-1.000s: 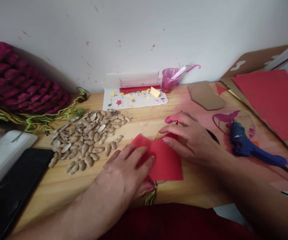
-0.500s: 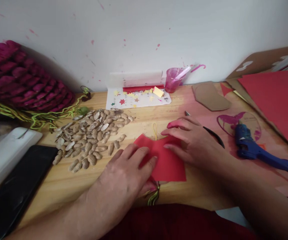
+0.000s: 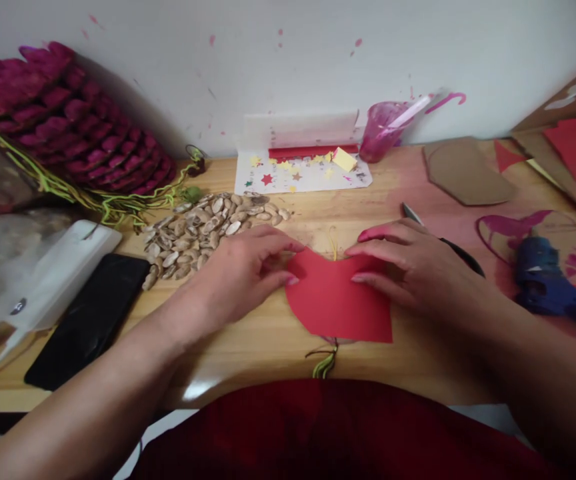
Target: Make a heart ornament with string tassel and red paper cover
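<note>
A red sheet with a curved left edge lies in front of me, over something mostly hidden. A yellow loop sticks out behind it, and green threads come out at its near edge. My left hand has its thumb and fingertips at the sheet's upper left edge, apart from each other. My right hand rests its spread fingers on the sheet's right side. Black-handled scissors lie partly under the right hand.
Peanut shells, a black phone and a white device lie left. A purple-painted pine cone stands behind them. At the back is a pink cup; cardboard and a blue glue gun are right.
My left hand has moved from the sheet's lower left up to its upper left edge, uncovering the curved side. The view has shifted, so things sit elsewhere in the picture.
</note>
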{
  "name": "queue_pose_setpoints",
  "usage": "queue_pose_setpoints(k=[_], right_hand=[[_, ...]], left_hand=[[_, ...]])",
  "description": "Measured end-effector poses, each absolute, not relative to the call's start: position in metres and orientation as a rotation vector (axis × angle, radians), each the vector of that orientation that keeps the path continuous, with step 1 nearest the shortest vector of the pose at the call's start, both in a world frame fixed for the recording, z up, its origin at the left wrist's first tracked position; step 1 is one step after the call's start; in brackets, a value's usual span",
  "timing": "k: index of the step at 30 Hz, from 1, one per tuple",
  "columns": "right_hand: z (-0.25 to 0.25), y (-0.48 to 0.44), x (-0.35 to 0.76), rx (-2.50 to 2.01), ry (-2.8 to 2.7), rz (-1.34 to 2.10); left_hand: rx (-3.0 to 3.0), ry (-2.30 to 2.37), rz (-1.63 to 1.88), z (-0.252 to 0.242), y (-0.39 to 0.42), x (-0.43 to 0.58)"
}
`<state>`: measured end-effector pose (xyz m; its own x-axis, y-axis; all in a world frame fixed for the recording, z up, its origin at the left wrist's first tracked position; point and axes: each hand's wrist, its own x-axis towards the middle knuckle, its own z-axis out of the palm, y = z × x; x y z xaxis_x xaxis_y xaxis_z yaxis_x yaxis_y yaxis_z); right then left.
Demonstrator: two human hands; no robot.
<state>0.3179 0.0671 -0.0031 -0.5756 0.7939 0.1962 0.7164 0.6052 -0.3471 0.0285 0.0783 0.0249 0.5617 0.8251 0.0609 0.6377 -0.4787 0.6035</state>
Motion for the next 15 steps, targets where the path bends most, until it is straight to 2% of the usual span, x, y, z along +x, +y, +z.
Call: queue_pose_setpoints(k=[5, 15], right_hand=[[0.000, 0.067, 0.315, -1.204, -2.513, 0.367], [0.002, 0.064, 0.313, -1.203, -2.506, 0.375]], left_hand=[[2.414, 0.942, 0.421, 0.021, 0.070, 0.031], [2.459, 1.056, 0.445, 0.011, 0.068, 0.037]])
